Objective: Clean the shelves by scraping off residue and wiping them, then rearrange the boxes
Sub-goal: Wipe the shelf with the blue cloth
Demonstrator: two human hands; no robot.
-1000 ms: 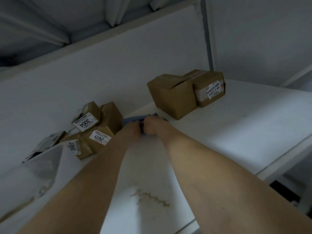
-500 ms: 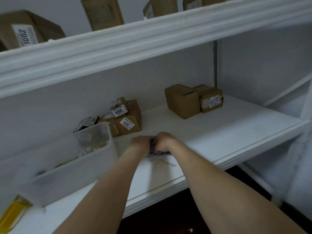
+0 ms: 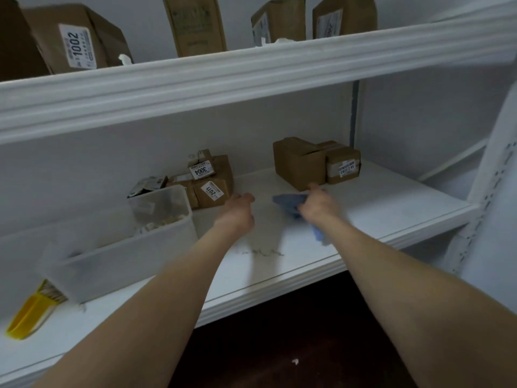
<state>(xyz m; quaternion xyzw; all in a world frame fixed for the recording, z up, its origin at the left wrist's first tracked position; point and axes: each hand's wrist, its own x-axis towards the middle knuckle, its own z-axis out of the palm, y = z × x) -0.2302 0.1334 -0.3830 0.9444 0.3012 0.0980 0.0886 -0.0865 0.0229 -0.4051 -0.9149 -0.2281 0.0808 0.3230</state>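
My right hand (image 3: 319, 204) grips a blue cloth (image 3: 289, 204) just above the white middle shelf (image 3: 391, 208), in front of two brown boxes (image 3: 313, 162) at the back right. My left hand (image 3: 239, 210) hovers over the shelf with nothing in it, fingers loosely curled, next to a cluster of small labelled boxes (image 3: 208, 180) marked 3004 and 2011. A brownish streak of residue (image 3: 260, 252) lies on the shelf near its front edge, between my forearms.
A clear plastic bin (image 3: 120, 247) with scraps stands on the shelf at left. A yellow-handled scraper (image 3: 30, 315) lies at the far left. The upper shelf (image 3: 251, 71) carries several cardboard boxes, one labelled 1002 (image 3: 75, 40). A perforated upright (image 3: 486, 197) stands at right.
My hands, joined on the cloth before, have parted: the right one carries the cloth to the right, the left one has let go. The view has pulled back from the shelf.
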